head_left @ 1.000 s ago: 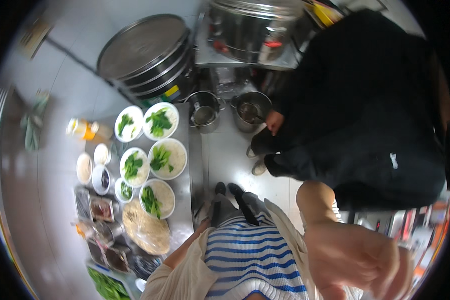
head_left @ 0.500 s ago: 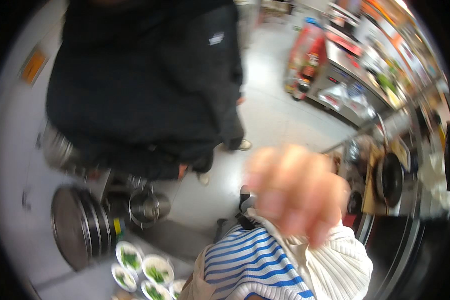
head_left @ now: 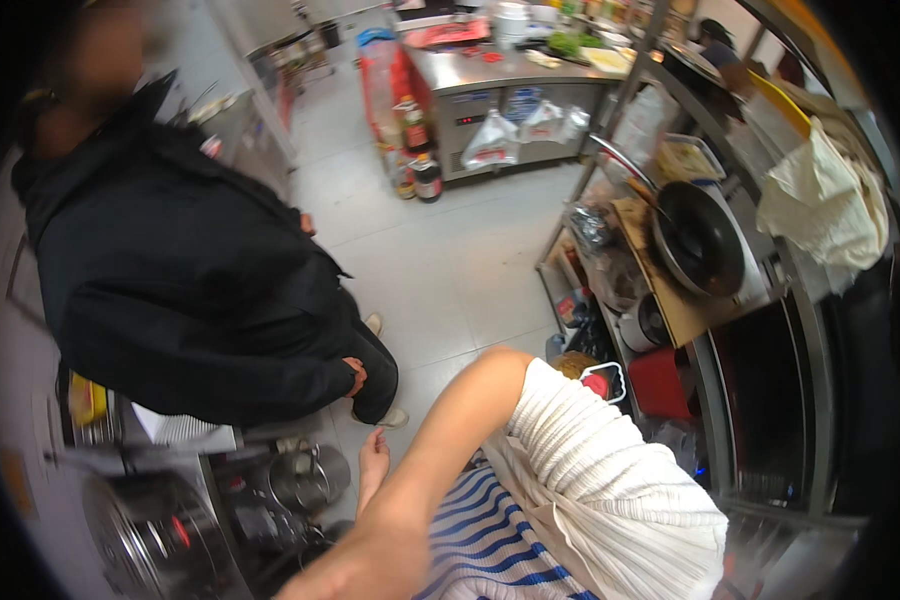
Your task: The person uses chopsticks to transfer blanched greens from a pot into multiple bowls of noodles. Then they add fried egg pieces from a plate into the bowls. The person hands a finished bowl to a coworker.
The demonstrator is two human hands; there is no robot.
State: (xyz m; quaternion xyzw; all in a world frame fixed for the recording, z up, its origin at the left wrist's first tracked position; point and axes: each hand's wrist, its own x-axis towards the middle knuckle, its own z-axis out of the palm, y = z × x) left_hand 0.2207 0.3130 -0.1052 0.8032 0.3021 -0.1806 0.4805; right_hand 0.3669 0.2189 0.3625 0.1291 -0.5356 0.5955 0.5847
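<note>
My right arm, in a white ribbed sleeve (head_left: 610, 430), is bent across my striped blue-and-white apron (head_left: 485, 530). Its bare forearm reaches down to the lower left, where my right hand (head_left: 345, 572) is blurred and cut off by the lower edge. The fingers of that hand are hidden. Partly behind the forearm, my left hand (head_left: 374, 460) shows small and low, its fingers loosely bent and nothing visible in them. Nearest to it on the left is a steel pot (head_left: 310, 478).
A person in black (head_left: 190, 270) stands close at the left. Large round steel lids or pans (head_left: 135, 535) lie at lower left. On the right, a rack holds a black frying pan (head_left: 700, 240). A steel counter (head_left: 450, 75) stands beyond, with bottles (head_left: 418, 165) on the floor beside it.
My view has swung, and the bowls of greens have left it. My right hand has moved from the middle down to the lower left. The person in black now appears farther left.
</note>
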